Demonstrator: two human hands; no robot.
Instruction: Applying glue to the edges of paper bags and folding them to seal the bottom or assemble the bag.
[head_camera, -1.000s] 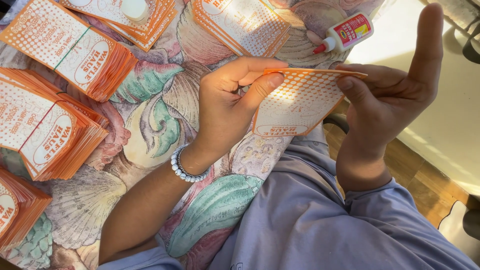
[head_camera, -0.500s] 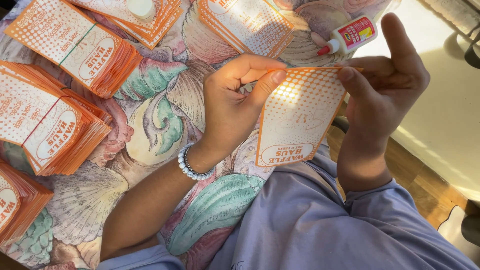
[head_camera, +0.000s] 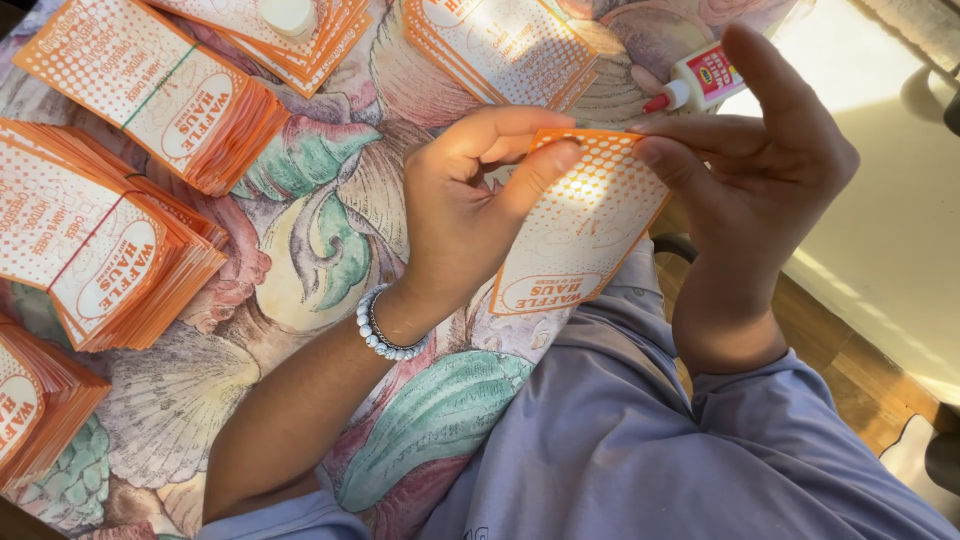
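- Where the left edge begins, banded stacks of orange printed sleeves (head_camera: 140, 85) lie on a counter covered by a shell-patterned cloth (head_camera: 330, 230), with another fanned stack (head_camera: 95, 250) below them.
- Moving right, the left hand (head_camera: 470, 215), a beaded bracelet (head_camera: 385, 330) on its wrist, has its fingers (head_camera: 535, 170) pinched narrow on the top edge of one orange paper sleeve (head_camera: 580, 235).
- Compared with a second ago, that sleeve has swung from edge-on and level to hanging upright, its dotted face now turned to the camera, above the lap; it looks ready for inspection or for pressing a seam.
- Further right, the right hand (head_camera: 760, 165) grips the sleeve's upper right corner, forefinger raised.
- Behind it, a small glue bottle (head_camera: 700, 80) lies on the cloth.
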